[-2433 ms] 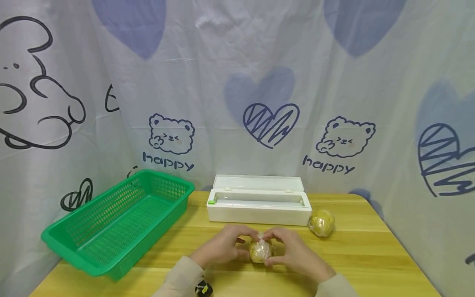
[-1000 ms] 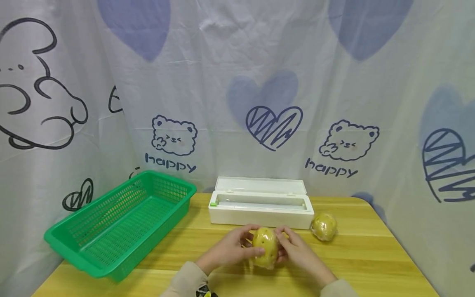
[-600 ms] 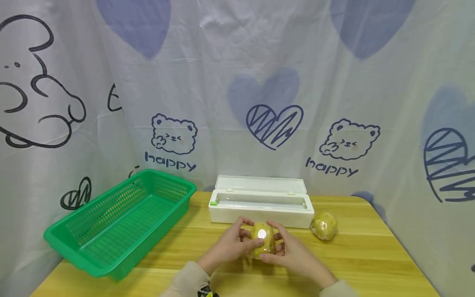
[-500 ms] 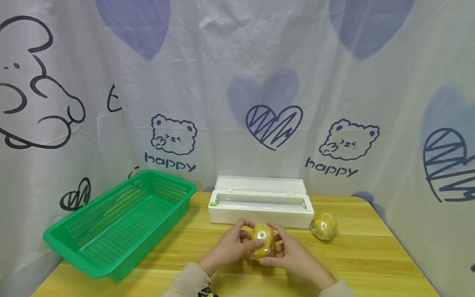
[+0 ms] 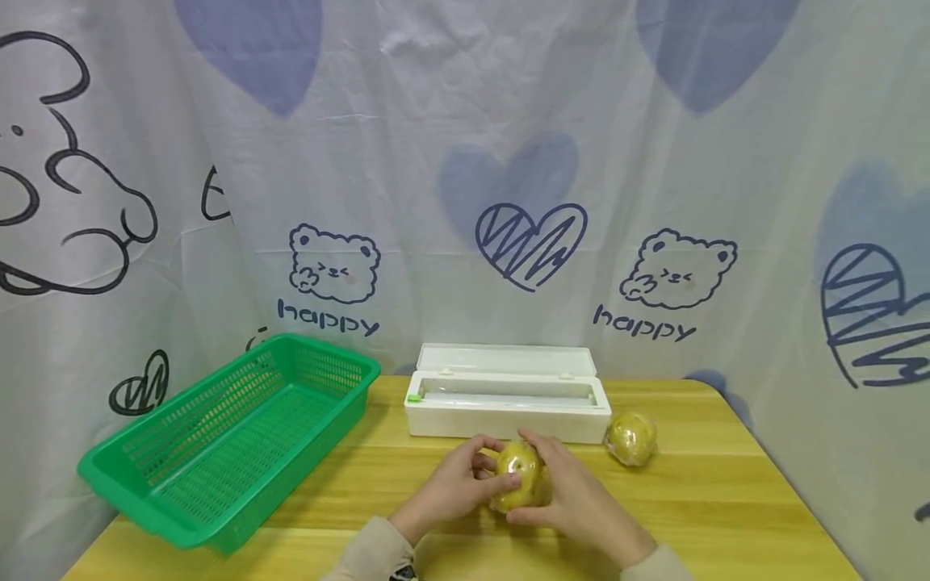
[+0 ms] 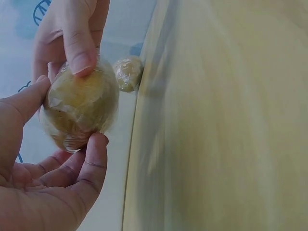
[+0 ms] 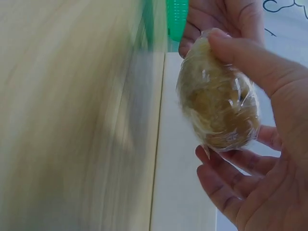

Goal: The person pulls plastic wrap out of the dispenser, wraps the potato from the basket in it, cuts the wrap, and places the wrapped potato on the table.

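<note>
Between both hands is a yellow potato (image 5: 519,468) wrapped in clear cling film, in front of the white box. My left hand (image 5: 458,482) grips its left side, with the thumb across the face turned toward me. From the right, my right hand (image 5: 570,494) holds it with fingers and thumb spread around it. Crinkled film shows on the potato (image 6: 79,106) in the left wrist view. Seen from the right wrist, the film on the potato (image 7: 219,94) gathers in folds, with a small loose tip at the lower end.
A white cling film dispenser (image 5: 508,421) with raised lid and green slider stands behind the hands. Another film-wrapped potato (image 5: 630,438) lies at its right end. At left sits a green perforated basket (image 5: 286,466) on the wooden table (image 5: 726,500). A printed curtain hangs behind.
Both hands have turned the potato: earlier its bunched film faced up, then its smooth side showed. Over the last half second, my right hand has closed in further around its right side.
</note>
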The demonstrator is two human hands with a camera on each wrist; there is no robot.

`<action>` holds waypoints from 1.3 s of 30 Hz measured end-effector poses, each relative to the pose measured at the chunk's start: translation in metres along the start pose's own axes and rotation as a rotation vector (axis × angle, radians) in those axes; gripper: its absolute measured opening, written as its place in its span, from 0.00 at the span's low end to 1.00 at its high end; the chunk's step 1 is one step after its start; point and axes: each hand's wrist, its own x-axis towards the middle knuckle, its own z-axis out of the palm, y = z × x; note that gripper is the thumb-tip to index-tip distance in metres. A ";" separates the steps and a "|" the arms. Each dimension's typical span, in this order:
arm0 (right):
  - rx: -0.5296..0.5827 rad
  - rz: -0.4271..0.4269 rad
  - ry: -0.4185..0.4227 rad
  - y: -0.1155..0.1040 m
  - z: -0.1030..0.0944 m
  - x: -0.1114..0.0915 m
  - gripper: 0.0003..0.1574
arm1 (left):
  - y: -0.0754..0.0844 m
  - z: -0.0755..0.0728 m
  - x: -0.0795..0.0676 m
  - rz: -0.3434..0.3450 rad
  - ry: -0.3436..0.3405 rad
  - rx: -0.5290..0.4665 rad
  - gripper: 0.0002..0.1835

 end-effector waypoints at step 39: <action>-0.314 0.234 0.193 0.064 -0.027 0.003 0.60 | 0.004 -0.032 -0.007 0.023 -0.076 -0.052 0.22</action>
